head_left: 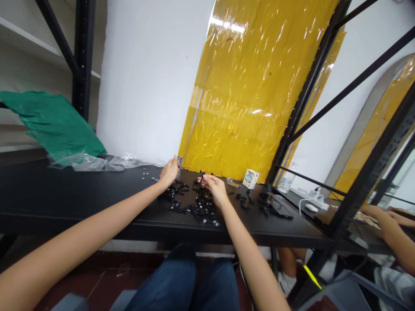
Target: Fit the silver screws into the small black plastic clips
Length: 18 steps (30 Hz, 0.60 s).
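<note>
My left hand (170, 173) is closed above the far part of the black table, at the left edge of a spread of small black parts. Something small and greyish shows by its fingertips, too blurred to name. My right hand (213, 186) pinches a small black part (201, 176) between thumb and fingers, a little right of the left hand. Below both hands lies a loose pile of black parts (201, 208) with shiny round metal bits among them. A few small metal pieces (148, 174) are scattered left of my left hand.
More black parts (244, 199) and a dark flat panel (279, 205) lie to the right. Behind stands a small white box (250, 179). Clear plastic wrap (103, 163) and green cloth (55, 125) are at left. Black shelf posts (352, 172) rise at right, beyond which another person's arms (389, 229) show.
</note>
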Motion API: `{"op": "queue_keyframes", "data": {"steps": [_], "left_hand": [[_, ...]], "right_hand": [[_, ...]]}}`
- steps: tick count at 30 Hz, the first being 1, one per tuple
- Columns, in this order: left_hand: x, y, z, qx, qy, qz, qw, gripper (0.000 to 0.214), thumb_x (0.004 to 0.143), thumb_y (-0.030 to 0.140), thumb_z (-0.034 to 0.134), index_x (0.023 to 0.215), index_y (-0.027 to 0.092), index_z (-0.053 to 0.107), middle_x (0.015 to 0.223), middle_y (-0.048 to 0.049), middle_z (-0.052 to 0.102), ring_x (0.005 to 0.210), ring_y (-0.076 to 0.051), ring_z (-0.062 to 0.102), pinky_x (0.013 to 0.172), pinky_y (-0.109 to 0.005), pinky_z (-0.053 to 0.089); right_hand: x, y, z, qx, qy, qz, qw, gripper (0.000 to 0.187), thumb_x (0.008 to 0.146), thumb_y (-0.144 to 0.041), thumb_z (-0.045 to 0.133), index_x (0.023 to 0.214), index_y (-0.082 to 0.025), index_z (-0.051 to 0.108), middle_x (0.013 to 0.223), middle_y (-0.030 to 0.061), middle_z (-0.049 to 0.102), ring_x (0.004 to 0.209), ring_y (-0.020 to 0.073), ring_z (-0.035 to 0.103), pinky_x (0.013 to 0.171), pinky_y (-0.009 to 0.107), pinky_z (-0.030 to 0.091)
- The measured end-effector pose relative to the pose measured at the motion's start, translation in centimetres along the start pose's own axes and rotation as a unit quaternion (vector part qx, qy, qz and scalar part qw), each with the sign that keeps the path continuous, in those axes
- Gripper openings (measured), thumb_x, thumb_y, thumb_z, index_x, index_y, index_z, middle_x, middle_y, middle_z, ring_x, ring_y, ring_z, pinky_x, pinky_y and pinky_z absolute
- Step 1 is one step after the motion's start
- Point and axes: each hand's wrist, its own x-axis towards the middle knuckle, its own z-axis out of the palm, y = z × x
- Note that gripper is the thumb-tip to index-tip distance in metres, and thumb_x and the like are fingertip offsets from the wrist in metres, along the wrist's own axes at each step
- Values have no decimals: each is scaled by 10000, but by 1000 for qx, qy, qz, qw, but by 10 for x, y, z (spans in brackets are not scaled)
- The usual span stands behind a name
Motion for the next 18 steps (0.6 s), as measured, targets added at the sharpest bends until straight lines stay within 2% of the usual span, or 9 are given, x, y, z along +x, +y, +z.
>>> {"op": "queue_keyframes", "data": {"steps": [2,4,5,6,8,10,12,14,18], "left_hand": [[-1,0,5,-40,-48,15,998,401,885,500,312,713,192,502,592,-1,554,587,-172,545,572,-281,392],[-7,3,10,-111,-136,11,984,347,856,471,406,720,177,528,604,3,557,598,-158,557,606,-277,430],[-10,6,12,-158,-189,-16,969,334,854,454,421,736,166,543,624,-5,569,608,-153,567,627,-281,451],[-13,8,13,-215,-244,-63,944,338,865,444,413,780,154,562,673,-26,600,641,-154,588,663,-291,473],[-19,12,13,-306,-348,-175,869,401,903,441,345,864,123,587,779,-88,646,734,-170,623,743,-315,497],[-22,13,11,-346,-420,-269,795,477,934,431,267,894,89,596,817,-133,657,769,-179,638,786,-315,503],[-21,11,8,-352,-455,-329,749,504,948,397,233,885,55,599,789,-148,655,747,-176,648,783,-288,509],[-20,7,7,-350,-468,-366,724,472,950,340,245,888,28,594,760,-155,656,729,-175,659,765,-261,519],[-17,1,8,-348,-475,-388,709,379,931,241,279,913,20,586,742,-157,671,724,-185,675,733,-265,540]], "right_hand": [[0,-1,-2,26,3,28,999,299,652,-383,725,828,-149,665,862,93,736,829,200,696,809,327,530],[-1,-1,-3,42,-16,63,997,245,679,-342,716,821,-148,671,869,94,734,820,187,695,809,317,534],[-1,-2,-3,50,-27,82,995,217,692,-317,711,823,-148,674,866,91,734,804,178,695,810,312,535],[-1,-1,-3,58,-35,99,993,190,704,-292,706,823,-148,676,857,87,734,782,167,695,813,307,536],[-2,-1,-4,80,-41,131,987,135,720,-242,697,807,-141,677,818,79,732,730,147,693,819,298,538],[-3,-1,-4,91,-55,168,980,89,730,-194,687,786,-125,677,772,78,728,702,142,691,815,297,543],[-5,-1,-3,78,-85,209,971,70,739,-157,669,781,-103,680,742,85,723,693,145,691,787,289,555],[-7,-2,-2,60,-107,236,964,68,738,-132,660,784,-88,684,715,84,718,669,138,688,749,266,563],[-9,-4,-1,48,-117,240,962,127,716,-99,661,841,-101,685,705,64,719,646,122,683,692,226,566]]}}
